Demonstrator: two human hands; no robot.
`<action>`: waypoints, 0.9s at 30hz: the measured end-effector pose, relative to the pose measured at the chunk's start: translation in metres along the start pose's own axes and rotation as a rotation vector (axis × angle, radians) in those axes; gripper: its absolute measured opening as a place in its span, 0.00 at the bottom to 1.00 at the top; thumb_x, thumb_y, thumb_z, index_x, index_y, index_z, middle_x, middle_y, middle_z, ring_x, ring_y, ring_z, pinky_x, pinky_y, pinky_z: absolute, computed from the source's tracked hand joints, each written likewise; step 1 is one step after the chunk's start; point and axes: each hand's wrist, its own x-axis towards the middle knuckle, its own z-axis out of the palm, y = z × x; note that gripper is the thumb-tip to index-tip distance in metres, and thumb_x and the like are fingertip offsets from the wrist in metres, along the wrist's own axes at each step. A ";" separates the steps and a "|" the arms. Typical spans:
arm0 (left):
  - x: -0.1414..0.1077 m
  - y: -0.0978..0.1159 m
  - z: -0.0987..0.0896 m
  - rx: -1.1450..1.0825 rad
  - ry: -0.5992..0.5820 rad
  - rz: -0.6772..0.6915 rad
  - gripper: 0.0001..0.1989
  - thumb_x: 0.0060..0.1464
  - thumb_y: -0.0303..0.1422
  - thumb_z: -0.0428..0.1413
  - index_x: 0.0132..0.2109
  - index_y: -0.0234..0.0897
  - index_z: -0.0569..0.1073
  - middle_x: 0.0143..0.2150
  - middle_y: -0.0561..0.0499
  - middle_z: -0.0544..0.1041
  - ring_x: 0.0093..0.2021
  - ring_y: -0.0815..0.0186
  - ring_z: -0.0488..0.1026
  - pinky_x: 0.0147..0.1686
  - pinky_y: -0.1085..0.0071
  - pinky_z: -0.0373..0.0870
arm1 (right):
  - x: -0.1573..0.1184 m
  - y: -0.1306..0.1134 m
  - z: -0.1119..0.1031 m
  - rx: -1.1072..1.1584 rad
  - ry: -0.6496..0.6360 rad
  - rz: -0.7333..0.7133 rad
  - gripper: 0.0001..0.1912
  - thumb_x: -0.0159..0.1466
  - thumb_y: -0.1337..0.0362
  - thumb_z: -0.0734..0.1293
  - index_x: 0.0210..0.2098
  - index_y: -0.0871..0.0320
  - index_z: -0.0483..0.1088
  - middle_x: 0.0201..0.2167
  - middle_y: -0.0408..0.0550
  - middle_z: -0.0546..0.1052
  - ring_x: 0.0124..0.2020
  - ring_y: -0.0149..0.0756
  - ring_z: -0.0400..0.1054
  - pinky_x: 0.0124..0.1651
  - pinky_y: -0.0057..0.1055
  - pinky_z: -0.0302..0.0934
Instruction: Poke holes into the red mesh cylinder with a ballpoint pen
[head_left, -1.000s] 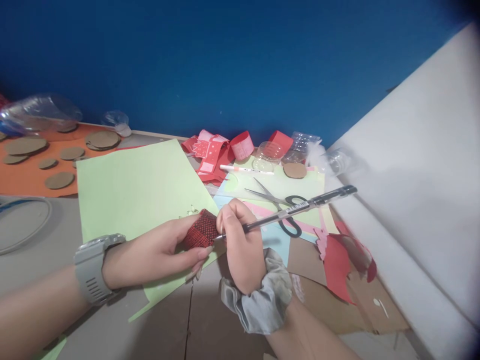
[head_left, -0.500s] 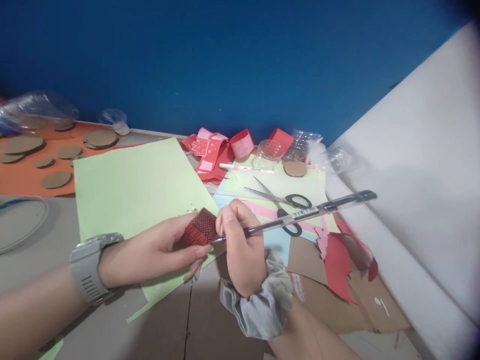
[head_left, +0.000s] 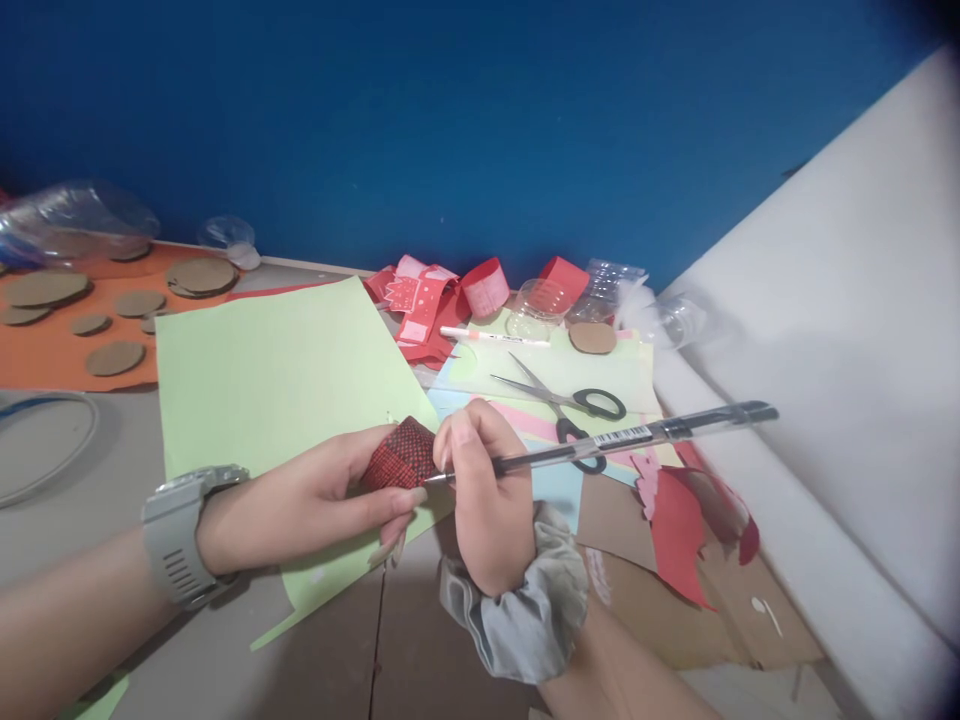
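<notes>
My left hand [head_left: 322, 500] is closed on a small folded red paper piece [head_left: 401, 455] covered in dark crosshatched lines. Its thumb presses along the piece's lower edge. In my right hand [head_left: 487, 490] is a clear-barrelled black pen [head_left: 570, 450], gripped near the point. The pen's metal tip touches or nearly touches the red paper's lower right corner; the exact contact is too small to tell. Under both hands lies a large light green sheet [head_left: 285, 370] with a cut lower edge.
Scissors [head_left: 570, 400] lie part open on coloured paper to the right. Behind them are a white marker [head_left: 495, 336], red paper rings [head_left: 485, 288] and clear plastic cups [head_left: 536, 310]. Cardboard discs [head_left: 116, 358] rest on orange paper [head_left: 45, 360] at left. A blue wall [head_left: 480, 130] bounds the back.
The pen's far end has swung slightly right and down, with its tip still by the red paper's edge. My left hand keeps its hold almost unmoved.
</notes>
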 end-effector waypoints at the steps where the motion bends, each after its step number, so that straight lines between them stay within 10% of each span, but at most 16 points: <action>1: 0.000 0.000 0.000 0.004 0.001 -0.002 0.12 0.73 0.38 0.52 0.39 0.37 0.66 0.31 0.54 0.73 0.30 0.68 0.69 0.34 0.72 0.66 | 0.000 0.000 0.000 -0.005 0.005 0.002 0.21 0.71 0.58 0.61 0.22 0.52 0.54 0.19 0.41 0.58 0.21 0.36 0.51 0.23 0.34 0.51; 27: 0.001 0.001 0.000 0.037 0.016 -0.001 0.12 0.72 0.36 0.51 0.37 0.37 0.65 0.30 0.55 0.71 0.29 0.69 0.67 0.33 0.72 0.65 | -0.001 -0.004 -0.001 0.004 -0.021 0.068 0.21 0.71 0.58 0.61 0.22 0.52 0.53 0.20 0.41 0.56 0.23 0.36 0.50 0.26 0.35 0.50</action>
